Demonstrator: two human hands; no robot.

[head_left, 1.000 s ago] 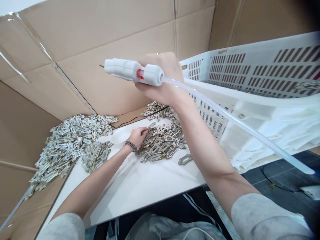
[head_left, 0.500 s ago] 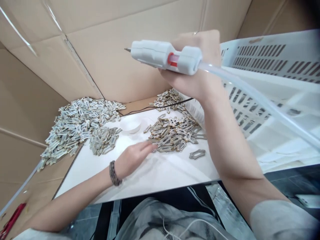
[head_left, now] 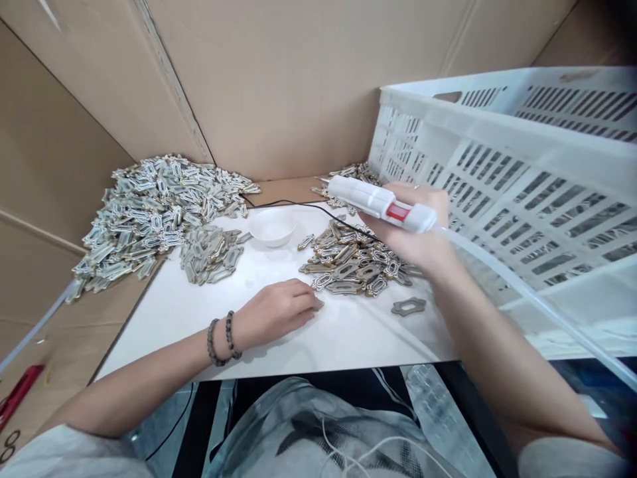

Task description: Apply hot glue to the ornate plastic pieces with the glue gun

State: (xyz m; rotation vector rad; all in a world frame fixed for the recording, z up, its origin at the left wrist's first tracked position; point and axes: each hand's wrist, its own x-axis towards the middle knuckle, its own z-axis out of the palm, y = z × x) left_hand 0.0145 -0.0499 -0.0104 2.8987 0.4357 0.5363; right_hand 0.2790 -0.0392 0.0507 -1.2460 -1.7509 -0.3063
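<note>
My right hand is wrapped round a white hot glue gun, its metal nozzle pointing left. A long clear glue stick trails from its rear. Below the gun lies a heap of frame-shaped plaques with cut-out middles. My left hand rests low over the white board, in front of that heap. Its fingers are closed with the tips together; what they hold, if anything, is hidden. A single grey plaque lies apart on the right.
A white slatted crate stands on the right. A large pile of plaques and a smaller one lie on the left. Between heaps sits a white bowl, with a black cable behind it. Cardboard walls enclose the back.
My right hand has lowered the glue gun from high up to just above the heap. My left fingers, stretched to the heap's edge before, have curled closed and drawn slightly back.
</note>
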